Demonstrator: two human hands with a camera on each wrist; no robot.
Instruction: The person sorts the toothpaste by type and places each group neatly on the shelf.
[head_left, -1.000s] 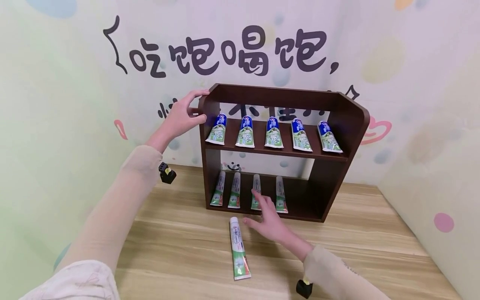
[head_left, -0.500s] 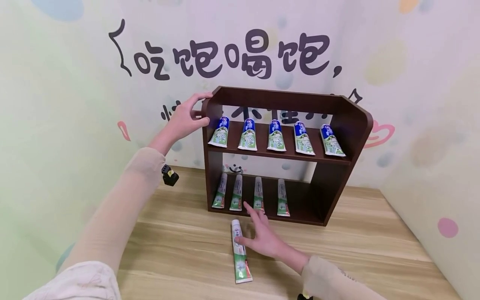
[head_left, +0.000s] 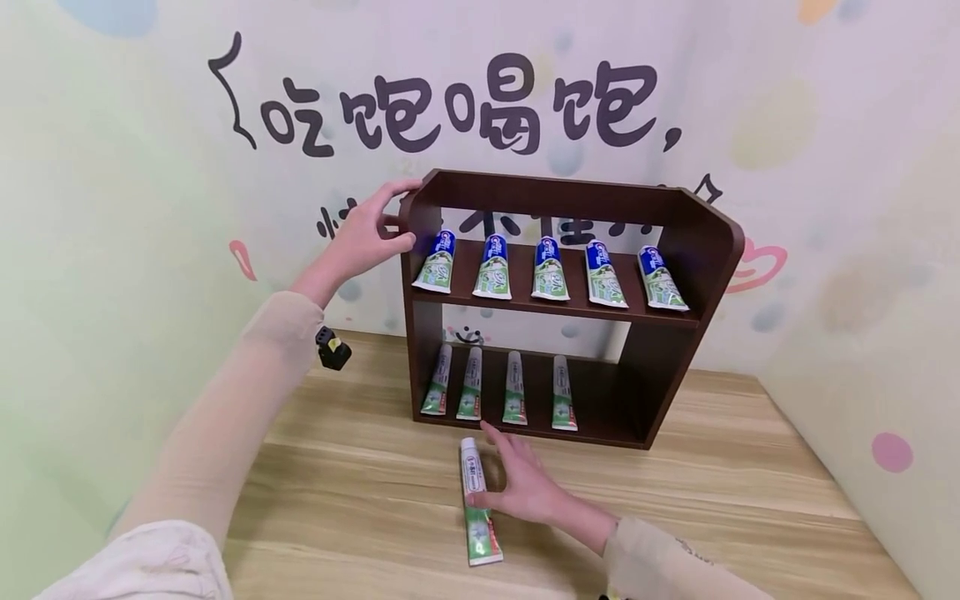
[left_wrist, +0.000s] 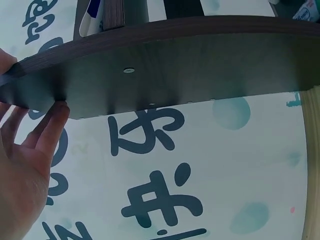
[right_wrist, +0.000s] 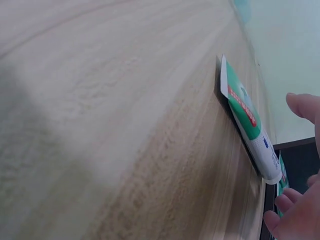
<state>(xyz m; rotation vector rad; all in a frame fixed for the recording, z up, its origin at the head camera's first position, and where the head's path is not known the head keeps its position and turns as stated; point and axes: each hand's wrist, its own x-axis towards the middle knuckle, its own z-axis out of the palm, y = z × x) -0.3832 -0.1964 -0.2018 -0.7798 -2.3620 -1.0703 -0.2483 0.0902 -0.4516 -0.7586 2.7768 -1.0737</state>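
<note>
A toothpaste tube (head_left: 483, 533), white and green with its white cap pointing at the shelf, lies on the table. Over its right side hovers my right hand (head_left: 525, 487), fingers spread and thumb above the tube. The right wrist view shows a gap between this hand (right_wrist: 300, 215) and the tube (right_wrist: 250, 117). My left hand (head_left: 363, 233) grips the upper left side panel of a dark brown two-tier shelf (head_left: 426, 333). In the left wrist view its fingertips touch the panel's outer face, and another digit lies at the edge.
Several blue and green toothpaste tubes (head_left: 551, 271) lean on the upper tier. Several white and green tubes (head_left: 515, 392) stand in a row on the lower tier, left of its right end. The wooden table (head_left: 360, 500) meets a printed wall (head_left: 825, 167) behind.
My right hand has moved from in front of the lower tier down toward me, and its thumb is now over the loose tube. The left hand stays on the shelf.
</note>
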